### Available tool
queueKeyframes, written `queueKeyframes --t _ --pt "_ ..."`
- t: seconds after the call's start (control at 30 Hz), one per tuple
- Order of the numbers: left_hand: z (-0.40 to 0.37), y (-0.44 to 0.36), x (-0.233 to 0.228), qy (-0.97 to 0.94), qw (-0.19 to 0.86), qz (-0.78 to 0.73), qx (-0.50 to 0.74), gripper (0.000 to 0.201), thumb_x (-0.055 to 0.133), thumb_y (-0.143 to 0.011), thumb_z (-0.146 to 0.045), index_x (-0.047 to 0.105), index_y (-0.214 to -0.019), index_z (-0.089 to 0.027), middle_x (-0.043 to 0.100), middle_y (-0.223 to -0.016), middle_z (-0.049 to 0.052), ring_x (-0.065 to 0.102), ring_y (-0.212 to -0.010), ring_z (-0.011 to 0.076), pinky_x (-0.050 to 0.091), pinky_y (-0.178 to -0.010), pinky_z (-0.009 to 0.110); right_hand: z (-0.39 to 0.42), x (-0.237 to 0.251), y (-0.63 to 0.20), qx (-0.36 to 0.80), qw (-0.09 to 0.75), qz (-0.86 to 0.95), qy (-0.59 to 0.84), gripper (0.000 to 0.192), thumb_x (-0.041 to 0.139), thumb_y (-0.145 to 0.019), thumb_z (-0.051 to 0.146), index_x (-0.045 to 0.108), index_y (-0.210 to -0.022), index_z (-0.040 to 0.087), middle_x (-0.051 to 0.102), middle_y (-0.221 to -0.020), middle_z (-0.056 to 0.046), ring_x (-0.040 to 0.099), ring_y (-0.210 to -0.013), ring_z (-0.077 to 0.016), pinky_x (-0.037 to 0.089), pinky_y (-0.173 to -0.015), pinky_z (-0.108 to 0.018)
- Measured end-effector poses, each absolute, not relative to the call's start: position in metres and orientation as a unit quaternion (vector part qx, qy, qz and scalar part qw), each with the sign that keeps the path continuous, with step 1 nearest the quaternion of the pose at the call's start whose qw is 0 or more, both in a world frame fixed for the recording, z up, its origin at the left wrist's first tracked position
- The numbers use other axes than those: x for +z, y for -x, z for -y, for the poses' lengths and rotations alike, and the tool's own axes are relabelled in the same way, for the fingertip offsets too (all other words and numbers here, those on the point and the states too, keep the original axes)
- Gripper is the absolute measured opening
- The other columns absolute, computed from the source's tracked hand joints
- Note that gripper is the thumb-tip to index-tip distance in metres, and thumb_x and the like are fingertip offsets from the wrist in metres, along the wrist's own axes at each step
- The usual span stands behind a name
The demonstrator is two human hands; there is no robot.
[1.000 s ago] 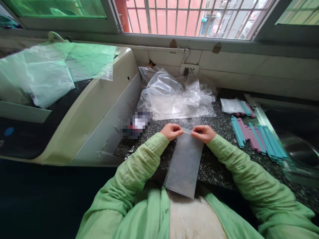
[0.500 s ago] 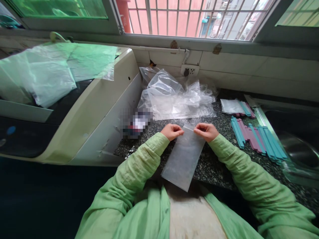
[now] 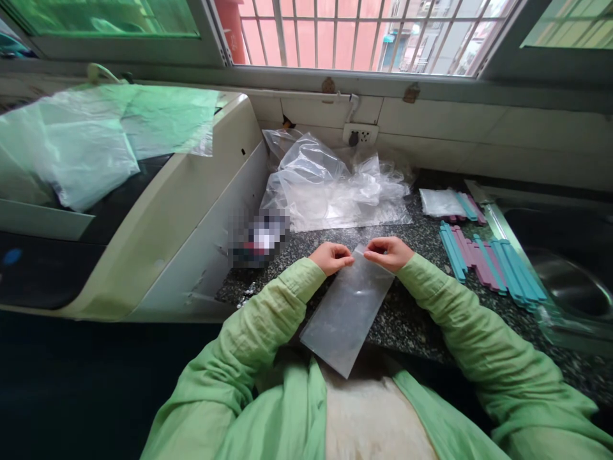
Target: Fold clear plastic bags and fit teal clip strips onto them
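Both hands are pinching the top edge of a small clear plastic bag [image 3: 345,310], the left hand [image 3: 330,257] and right hand [image 3: 385,251] sitting close together with fingers curled shut on the bag's mouth. The bag is lying slanted on the speckled dark countertop [image 3: 412,319], its lower end hanging over the front edge toward the person's lap, and it's looking empty as far as I can tell. Green sleeves are covering both arms. Just behind the hands a crumpled heap of clear plastic [image 3: 330,185] is lying against the wall, below a wall socket [image 3: 360,135]. Off to the right a row of teal and pink sticks [image 3: 488,262] is lying on the counter, with a packed bag of sticks [image 3: 447,203] behind it and a steel sink [image 3: 565,281] beyond. On the left a cream-coloured machine [image 3: 182,211] is standing with thin green-tinted plastic sheets [image 3: 96,134] draped over it.
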State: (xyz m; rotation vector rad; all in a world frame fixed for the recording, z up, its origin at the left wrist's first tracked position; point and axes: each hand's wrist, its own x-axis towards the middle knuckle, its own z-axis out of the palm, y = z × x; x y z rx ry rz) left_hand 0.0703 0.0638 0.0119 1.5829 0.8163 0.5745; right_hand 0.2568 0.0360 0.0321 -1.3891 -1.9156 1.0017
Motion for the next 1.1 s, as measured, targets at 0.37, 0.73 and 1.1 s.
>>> queueKeyframes --t 0.37,0.73,1.1 --pt "-0.063 -0.071 0.015 -0.689 0.586 -0.348 0.248 0.023 0.062 -0.061 -0.033 0.054 -0.055 -0.011 0.042 -0.045 -0.006 0.034 -0.046 0.0043 0.026 -0.045 0.019 -0.034 0.034 -0.256 0.376 0.321 0.688 0.531 0.035 0.057 -0.062 0.049 0.055 -0.054 0.015 0.044 -0.047 0.002 0.035 -0.046 -0.0067 0.028 -0.042 -0.022" --pt "-0.063 -0.069 0.012 -0.721 0.583 -0.305 0.217 0.034 0.058 -0.064 -0.043 0.046 -0.051 -0.014 0.034 -0.044 -0.007 0.031 -0.046 0.0048 0.023 -0.044 0.019 -0.033 0.036 -0.257 0.383 0.337 0.679 0.528 0.036 0.058 -0.063 0.051 0.053 -0.054 0.016 0.043 -0.047 0.003 0.035 -0.046 -0.0066 0.029 -0.043 -0.022" --pt "-0.061 -0.069 0.014 -0.719 0.608 -0.287 0.179 0.038 0.059 -0.063 -0.048 0.050 -0.051 -0.013 0.039 -0.042 -0.006 0.032 -0.043 0.0047 0.023 -0.043 0.020 -0.038 0.035 -0.272 0.397 0.371 0.644 0.538 0.042 0.062 -0.058 0.056 0.054 -0.056 0.015 0.044 -0.048 0.002 0.036 -0.046 -0.0068 0.027 -0.041 -0.021"
